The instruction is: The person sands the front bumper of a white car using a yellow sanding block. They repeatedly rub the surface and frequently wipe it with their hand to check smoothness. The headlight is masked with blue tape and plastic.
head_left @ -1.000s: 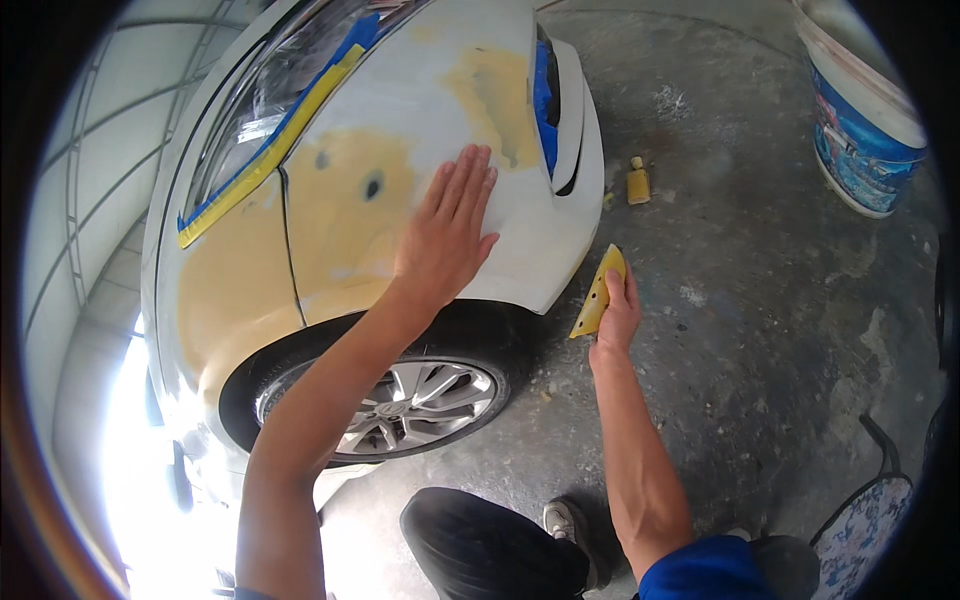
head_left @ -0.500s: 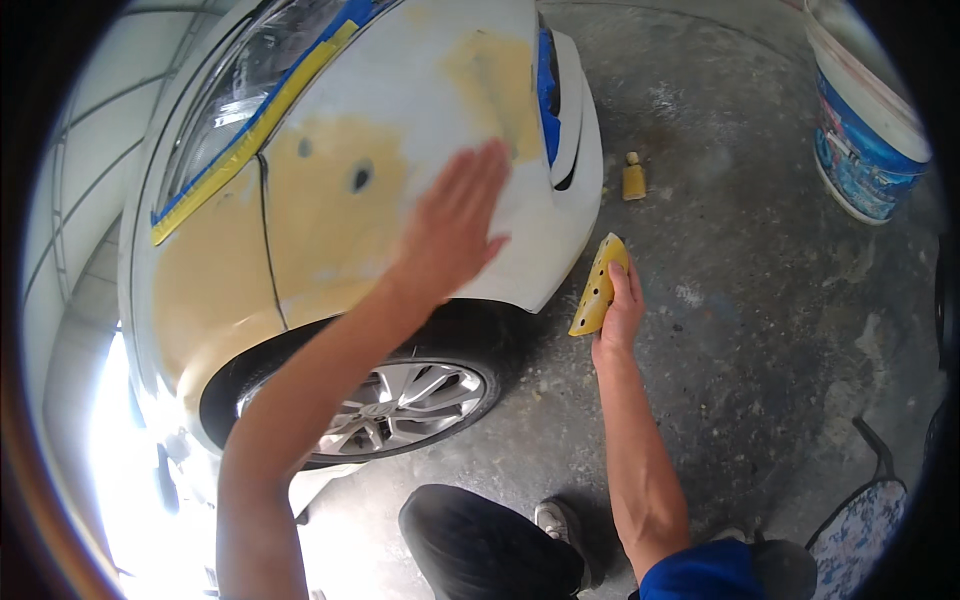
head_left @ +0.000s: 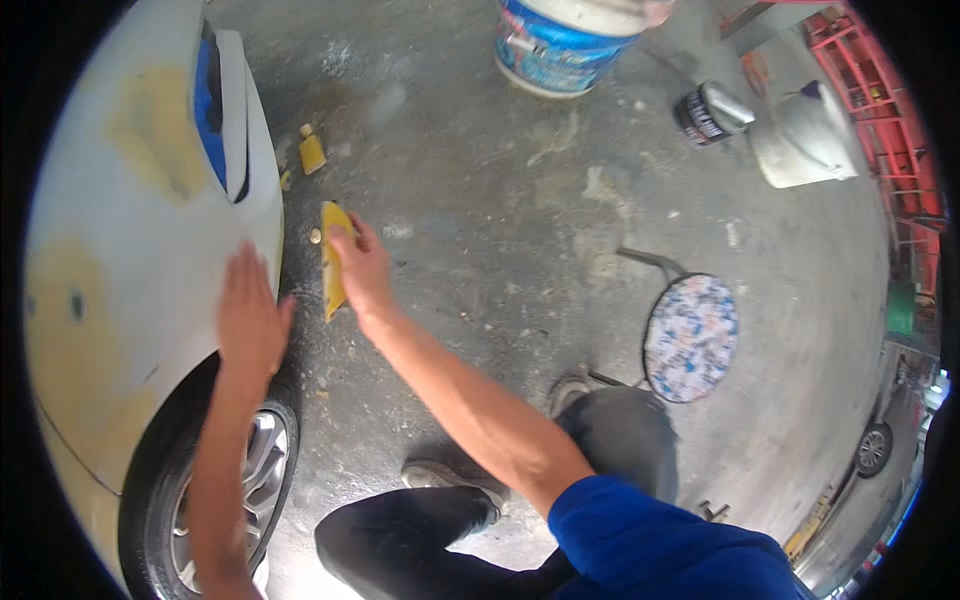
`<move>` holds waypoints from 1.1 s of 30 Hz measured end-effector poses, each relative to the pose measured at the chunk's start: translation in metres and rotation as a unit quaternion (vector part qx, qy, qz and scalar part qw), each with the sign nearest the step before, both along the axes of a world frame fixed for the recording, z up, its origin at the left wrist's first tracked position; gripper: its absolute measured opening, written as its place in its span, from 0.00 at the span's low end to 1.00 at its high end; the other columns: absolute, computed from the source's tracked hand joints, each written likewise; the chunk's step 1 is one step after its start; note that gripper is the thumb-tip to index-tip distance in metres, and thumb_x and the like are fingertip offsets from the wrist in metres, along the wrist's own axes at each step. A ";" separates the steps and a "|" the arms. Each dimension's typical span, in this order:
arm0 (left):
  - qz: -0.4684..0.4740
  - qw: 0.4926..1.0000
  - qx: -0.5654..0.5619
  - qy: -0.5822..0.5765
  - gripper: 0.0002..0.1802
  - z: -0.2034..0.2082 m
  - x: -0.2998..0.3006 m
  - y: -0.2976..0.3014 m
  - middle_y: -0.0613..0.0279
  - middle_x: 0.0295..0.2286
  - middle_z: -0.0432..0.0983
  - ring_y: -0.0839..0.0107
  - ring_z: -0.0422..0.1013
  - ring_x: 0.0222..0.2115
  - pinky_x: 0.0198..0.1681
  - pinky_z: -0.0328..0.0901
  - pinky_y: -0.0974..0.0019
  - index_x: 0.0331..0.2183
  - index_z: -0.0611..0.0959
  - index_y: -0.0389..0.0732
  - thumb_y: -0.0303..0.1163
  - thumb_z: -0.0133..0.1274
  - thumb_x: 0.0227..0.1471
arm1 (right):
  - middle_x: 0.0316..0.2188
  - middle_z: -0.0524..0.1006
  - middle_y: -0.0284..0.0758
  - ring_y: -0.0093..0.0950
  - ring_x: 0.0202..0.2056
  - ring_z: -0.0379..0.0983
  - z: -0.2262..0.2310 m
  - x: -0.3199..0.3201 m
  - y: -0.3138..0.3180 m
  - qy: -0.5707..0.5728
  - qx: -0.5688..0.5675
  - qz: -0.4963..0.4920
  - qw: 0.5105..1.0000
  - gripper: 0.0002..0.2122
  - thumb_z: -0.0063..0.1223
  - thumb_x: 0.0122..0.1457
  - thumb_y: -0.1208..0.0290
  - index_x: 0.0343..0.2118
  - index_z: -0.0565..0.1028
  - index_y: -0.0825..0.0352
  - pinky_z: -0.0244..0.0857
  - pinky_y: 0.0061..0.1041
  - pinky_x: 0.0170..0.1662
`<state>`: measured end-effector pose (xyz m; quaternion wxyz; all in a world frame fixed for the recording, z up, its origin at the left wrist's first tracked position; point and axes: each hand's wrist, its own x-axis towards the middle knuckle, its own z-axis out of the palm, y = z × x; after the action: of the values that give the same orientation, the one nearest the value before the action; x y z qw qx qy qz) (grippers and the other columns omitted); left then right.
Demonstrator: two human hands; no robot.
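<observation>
From the head camera: concrete floor [head_left: 490,240] spreading wide to the right of the front wheel [head_left: 262,455], as far as the round patterned stool [head_left: 692,338]. Above and left of the wheel, white car fender [head_left: 185,235] with yellowish filler patches, ending in the dark curve of the wheel arch and, floor-side, in the bumper's rounded edge.

Left hand [head_left: 250,320] just above the wheel, over the lower bumper corner; fingers straight and close together, thumb apart, nothing seen in the grasp, contact with the panel impossible to tell. Forearm crossing in front of the wheel, hiding part of the rim. Right hand [head_left: 364,268] above and right of the wheel, over the floor; fingers gripping a curved yellow sanding pad [head_left: 332,265] from its right side, pad upended and apart from the bumper.

Farther above the wheel, blue masking tape [head_left: 208,125] by the headlight opening and a small yellow bottle [head_left: 312,152] on the floor. Up and well right of the wheel, white-and-blue bucket [head_left: 570,45], dark can [head_left: 702,118] and white container [head_left: 808,140]. Just right of the wheel, dark-trousered legs [head_left: 420,535] crowding the near side.
</observation>
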<state>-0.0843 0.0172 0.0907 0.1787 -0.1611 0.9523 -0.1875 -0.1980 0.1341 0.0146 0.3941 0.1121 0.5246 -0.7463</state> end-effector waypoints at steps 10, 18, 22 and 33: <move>-0.008 0.959 0.195 0.205 0.29 0.177 -0.019 0.013 0.42 0.64 0.66 0.49 0.57 0.69 0.74 0.49 0.48 0.58 0.77 0.32 0.40 0.54 0.62 | 0.43 0.81 0.38 0.26 0.40 0.78 0.216 -0.276 0.104 0.291 0.237 0.124 0.918 0.33 0.64 0.61 0.51 0.63 0.73 0.67 0.71 0.27 0.44; 0.014 0.970 0.008 0.242 0.21 0.206 -0.035 -0.006 0.55 0.62 0.72 0.58 0.65 0.66 0.71 0.55 0.48 0.53 0.84 0.40 0.28 0.52 0.58 | 0.47 0.82 0.43 0.33 0.44 0.81 0.132 -0.594 0.143 0.476 0.378 0.260 0.750 0.36 0.68 0.56 0.56 0.67 0.70 0.64 0.74 0.33 0.47; 0.023 0.974 -0.117 0.193 0.22 0.201 -0.011 0.005 0.64 0.59 0.77 0.65 0.68 0.64 0.71 0.56 0.50 0.52 0.87 0.46 0.28 0.50 0.58 | 0.57 0.78 0.46 0.40 0.51 0.80 0.078 -0.578 0.047 0.537 0.343 0.557 0.533 0.27 0.64 0.56 0.58 0.58 0.78 0.63 0.71 0.39 0.55; 0.086 0.948 -0.203 0.231 0.36 0.217 -0.024 -0.001 0.65 0.69 0.61 0.70 0.54 0.71 0.75 0.45 0.52 0.63 0.76 0.50 0.33 0.56 0.50 | 0.57 0.78 0.46 0.43 0.56 0.75 -0.002 -0.670 0.112 0.664 0.311 0.559 0.388 0.27 0.70 0.50 0.69 0.56 0.79 0.62 0.69 0.40 0.60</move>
<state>-0.1084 0.0161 0.3078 -0.0668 -0.3137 0.8921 -0.3183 -0.8682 0.2460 0.0124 0.1869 -0.6224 0.7598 0.0196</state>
